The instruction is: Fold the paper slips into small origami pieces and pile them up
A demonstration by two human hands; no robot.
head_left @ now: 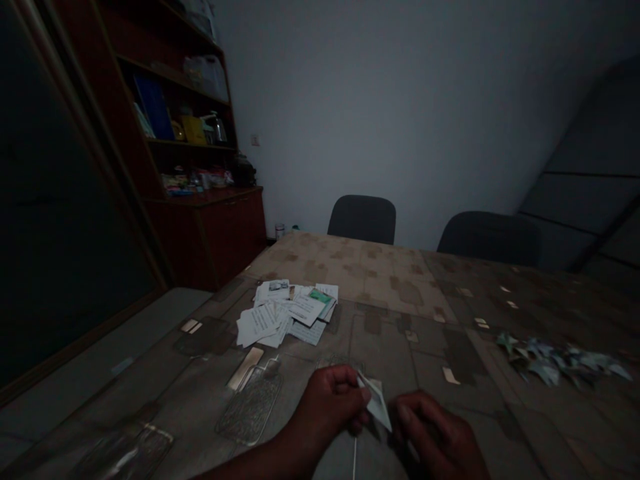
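Note:
Near the table's front edge, my left hand [340, 403] pinches a small folded white paper [376, 404] between thumb and fingers. The paper comes to a point at its lower right. Just right of that point is my right hand [433, 427], its fingers curled; whether they touch the paper or hold anything is too dark to tell. Farther up the table, to the left, lies a loose pile of printed paper slips [285, 313], one with a green patch. Several folded paper pieces [560, 360] form a row at the right.
A patterned cloth [370, 267] covers the table. Two dark chairs, one behind the middle [363, 219] and one at the right [490, 237], stand at its far side. A red-brown shelf cabinet [215, 227] holding household items is at the back left.

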